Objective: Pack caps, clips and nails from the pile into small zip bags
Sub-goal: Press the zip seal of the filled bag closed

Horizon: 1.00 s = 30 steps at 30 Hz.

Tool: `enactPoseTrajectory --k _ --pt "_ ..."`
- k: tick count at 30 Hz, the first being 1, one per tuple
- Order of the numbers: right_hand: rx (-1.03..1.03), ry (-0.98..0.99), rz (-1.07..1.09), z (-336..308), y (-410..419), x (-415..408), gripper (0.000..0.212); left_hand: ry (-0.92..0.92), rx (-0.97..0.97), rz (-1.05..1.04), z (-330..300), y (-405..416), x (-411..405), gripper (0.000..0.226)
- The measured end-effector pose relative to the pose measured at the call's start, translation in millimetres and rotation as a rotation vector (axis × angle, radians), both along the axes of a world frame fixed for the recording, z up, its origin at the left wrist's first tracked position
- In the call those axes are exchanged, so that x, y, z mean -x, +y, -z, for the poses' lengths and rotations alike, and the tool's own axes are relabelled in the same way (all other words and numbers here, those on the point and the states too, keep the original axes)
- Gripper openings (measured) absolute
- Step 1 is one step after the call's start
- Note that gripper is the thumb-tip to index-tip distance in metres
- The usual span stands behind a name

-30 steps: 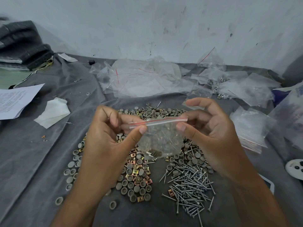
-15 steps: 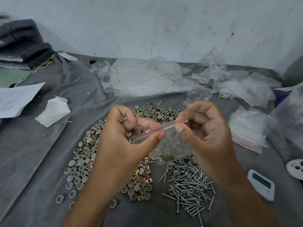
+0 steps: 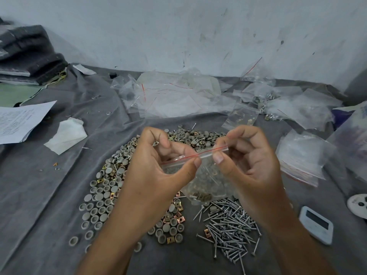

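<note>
Right, I see two hands, left hand (image 3: 156,171) and right hand (image 3: 248,165), fingers pinching one zip bag (image 3: 206,175) above uncountable caps (image 3: 103,197) and nails (image 3: 228,231).

Two hands, left (image 3: 158,165) and right (image 3: 248,165), share one filled zip bag (image 3: 206,181). One white timer (image 3: 315,225), one folded tissue (image 3: 66,135), one printed sheet (image 3: 19,120). Caps (image 3: 103,195), clips (image 3: 174,215), nails (image 3: 228,229): too many to count.
</note>
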State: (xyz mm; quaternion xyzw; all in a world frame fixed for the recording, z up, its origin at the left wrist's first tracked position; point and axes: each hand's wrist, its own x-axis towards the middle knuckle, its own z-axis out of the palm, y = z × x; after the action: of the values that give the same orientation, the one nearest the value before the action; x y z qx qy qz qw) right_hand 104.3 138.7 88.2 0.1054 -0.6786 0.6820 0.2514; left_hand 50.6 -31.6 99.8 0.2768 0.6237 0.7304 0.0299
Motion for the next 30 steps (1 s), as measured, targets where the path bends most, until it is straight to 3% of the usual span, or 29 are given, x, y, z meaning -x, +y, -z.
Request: enactPoseTrajectory --k 30 --pt "0.097 0.005 -0.008 0.9 3.0 -1.9 0.024 -0.004 -0.021 -0.060 0.6 -0.4 -1.6 0.049"
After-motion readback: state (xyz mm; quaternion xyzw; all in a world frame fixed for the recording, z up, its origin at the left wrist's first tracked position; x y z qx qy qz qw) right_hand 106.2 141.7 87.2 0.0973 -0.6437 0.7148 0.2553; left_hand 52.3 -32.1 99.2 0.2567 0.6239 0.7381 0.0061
